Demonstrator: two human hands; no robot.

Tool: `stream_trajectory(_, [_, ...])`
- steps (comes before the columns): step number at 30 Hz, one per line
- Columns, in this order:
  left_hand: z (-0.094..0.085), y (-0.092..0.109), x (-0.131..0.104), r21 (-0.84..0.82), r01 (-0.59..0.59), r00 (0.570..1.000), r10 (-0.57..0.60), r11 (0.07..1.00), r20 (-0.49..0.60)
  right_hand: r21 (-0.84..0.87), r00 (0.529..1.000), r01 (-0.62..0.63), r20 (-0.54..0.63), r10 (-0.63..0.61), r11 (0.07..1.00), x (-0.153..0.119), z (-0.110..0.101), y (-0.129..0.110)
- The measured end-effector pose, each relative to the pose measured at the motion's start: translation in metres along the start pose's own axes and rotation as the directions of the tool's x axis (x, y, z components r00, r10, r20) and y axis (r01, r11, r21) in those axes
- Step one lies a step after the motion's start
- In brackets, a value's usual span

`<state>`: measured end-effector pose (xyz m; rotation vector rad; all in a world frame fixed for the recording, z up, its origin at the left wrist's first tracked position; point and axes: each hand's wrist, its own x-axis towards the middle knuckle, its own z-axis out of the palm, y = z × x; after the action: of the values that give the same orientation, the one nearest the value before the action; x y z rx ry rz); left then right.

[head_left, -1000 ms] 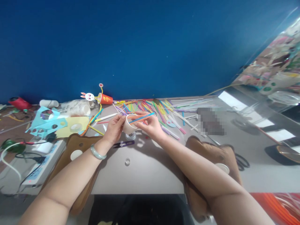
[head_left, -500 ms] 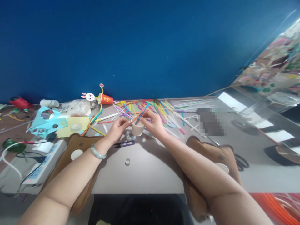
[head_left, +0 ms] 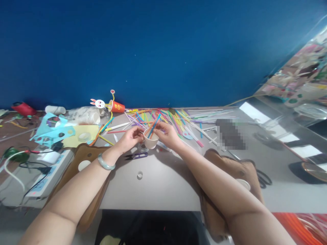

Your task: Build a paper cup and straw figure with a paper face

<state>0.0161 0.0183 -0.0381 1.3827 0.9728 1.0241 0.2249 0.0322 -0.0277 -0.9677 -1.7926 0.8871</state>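
left hand point(head_left: 130, 139): bent fingers pinch the white cup point(head_left: 150, 144) | right hand point(head_left: 168, 134): nearly closed, holds its rim by the blue stick point(head_left: 157, 119) and orange stick point(head_left: 151, 129)

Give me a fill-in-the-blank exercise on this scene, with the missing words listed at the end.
1. Of the two sticks in the white cup between the left hand and the right hand, one is orange and the other is ____.
2. The bangle is worn on the ____ wrist.
3. The light-blue sheet with holes overlaps a pale ____ sheet.
4. The white cutout near the red cup has the long ears of a ____.

Missing words: blue; left; yellow; rabbit.
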Motion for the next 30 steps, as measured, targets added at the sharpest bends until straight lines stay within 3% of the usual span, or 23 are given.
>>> stream_trajectory(5, [-0.002, -0.002, 0.001, -0.023, 0.016, 1.000, -0.015, 1.000, 0.025, 0.012, 1.000, 0.024, -0.015, -0.024, 1.000, -0.001, 0.004, 0.001])
stream_trajectory(10, [-0.001, -0.001, 0.001, -0.067, 0.036, 0.997, -0.031, 0.997, 0.074, 0.133, 0.997, -0.053, -0.042, 0.059, 0.990, -0.004, 0.010, -0.003])
stream_trajectory(22, [0.002, 0.000, -0.004, -0.215, 0.230, 0.973, -0.216, 0.949, 0.087, 0.147, 0.988, -0.129, 0.102, 0.115, 0.981, -0.005, 0.004, -0.016])
stream_trajectory(30, [0.006, 0.005, -0.004, -0.150, 0.299, 0.954, -0.292, 0.942, 0.069, 0.116, 0.990, -0.088, 0.121, 0.074, 0.989, -0.008, 0.006, -0.010])
